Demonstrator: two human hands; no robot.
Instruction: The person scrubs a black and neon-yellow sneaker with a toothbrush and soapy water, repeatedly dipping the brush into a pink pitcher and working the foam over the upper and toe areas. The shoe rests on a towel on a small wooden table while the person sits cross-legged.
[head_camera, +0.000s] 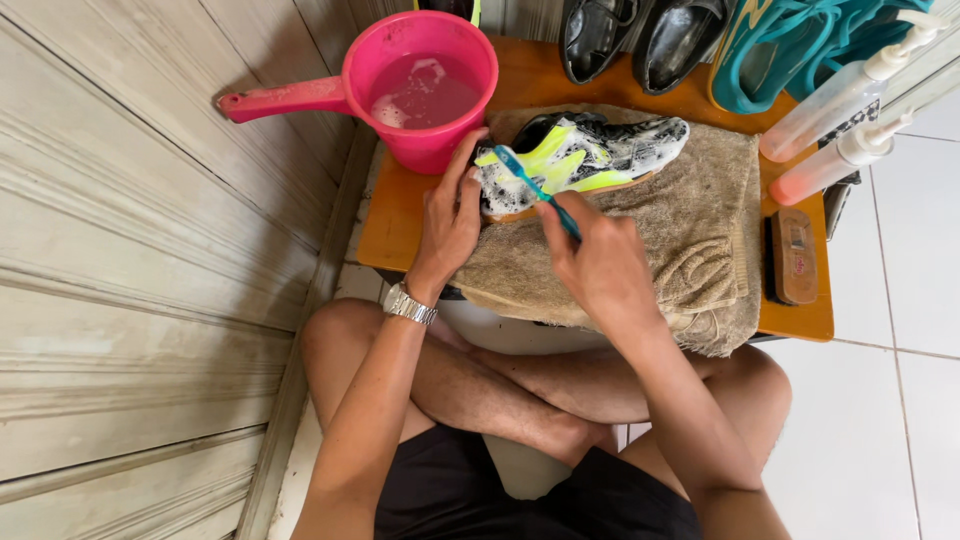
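Head view: the person sits cross-legged on the tiled floor before a low orange tabletop (395, 235). On it lies a beige towel (690, 220), and on the towel a sneaker (590, 150) in neon yellow, black and white, lying on its side with its heel end toward the left and covered in white suds. The left hand (450, 215) presses against that heel end, fingers spread, its grip apart but bearing on the shoe to steady it. The right hand (600, 265) has its grip clamped on a blue toothbrush (535, 190), whose bristle end rests on the soapy upper.

The step in hand looks like scrubbing the lathered upper. A further stroke seems to call for a firm brace from the left hand and short passes of the bristles.

A pink dipper (420, 90) with a long handle stands just beside the shoe, holding cloudy pinkish water. At the far edge stand two black shoes (640, 35) and a teal sneaker (790, 45). On the right lie two clear pump bottles (850, 120), tilted, one holding orange-pink liquid at its base; any labels are too small to tell. Near them rests a wooden brush (795, 255) with a small pale oval mark on its back.
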